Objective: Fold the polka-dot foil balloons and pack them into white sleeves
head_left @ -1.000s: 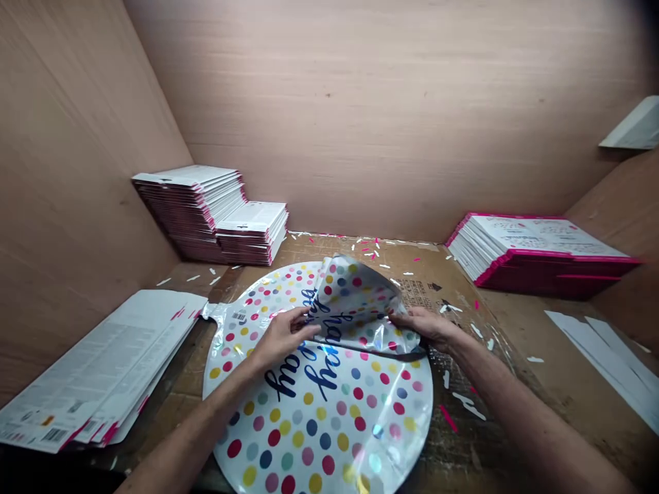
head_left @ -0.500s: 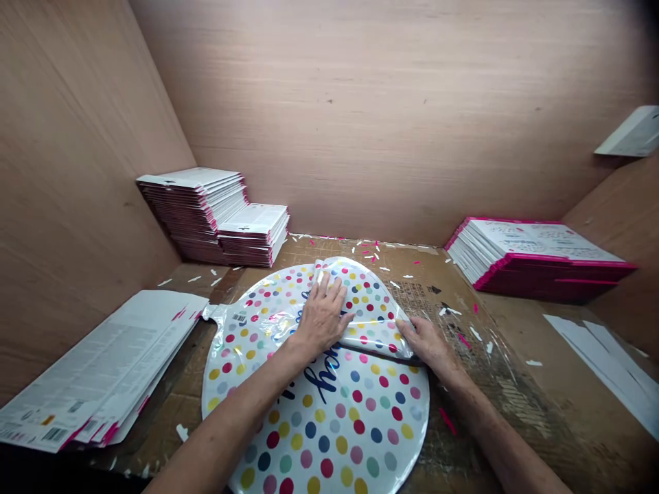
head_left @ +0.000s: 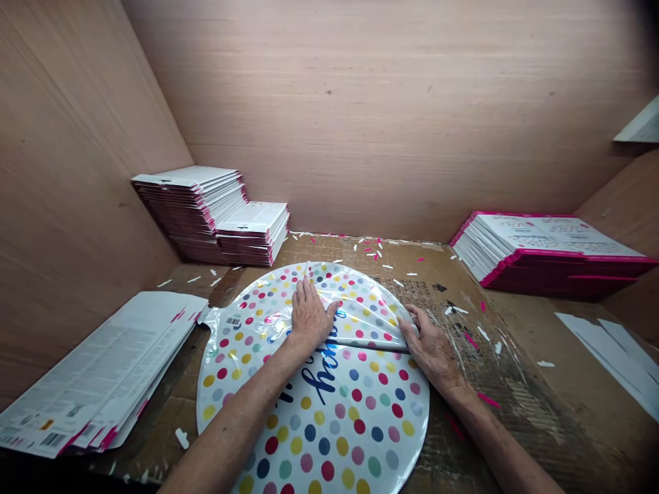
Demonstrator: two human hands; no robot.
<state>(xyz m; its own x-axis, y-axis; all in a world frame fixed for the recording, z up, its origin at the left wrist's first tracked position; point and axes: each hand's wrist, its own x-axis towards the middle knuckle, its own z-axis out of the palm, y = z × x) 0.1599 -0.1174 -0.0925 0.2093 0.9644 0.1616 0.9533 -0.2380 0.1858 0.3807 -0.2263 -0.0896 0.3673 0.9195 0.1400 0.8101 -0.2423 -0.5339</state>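
Note:
A flat foil balloon (head_left: pixel 329 425), white with many-coloured dots and blue lettering, lies on the cardboard in front of me. Its tail points left, and part of its far right side is folded over on itself. My left hand (head_left: pixel 311 312) presses on the balloon near the fold, fingers stretched out flat. At the balloon's right edge, my right hand (head_left: pixel 427 343) pinches the folded foil between thumb and fingers. My left forearm covers part of the print.
White printed card packs (head_left: pixel 247 219) are stacked at the back left, with more loose cards (head_left: pixel 103 363) at the left. A pink-edged card stack (head_left: pixel 556 254) stands at the back right, near white paper strips (head_left: pixel 607 350). Paper scraps litter the cardboard (head_left: pixel 463 281). Wooden panels (head_left: pixel 360 123) enclose the space.
My left hand has slid a little left and nearer to me across the foil. The folded part lies flatter and wider, and its raised upper edge has settled. My right hand keeps hold of the edge.

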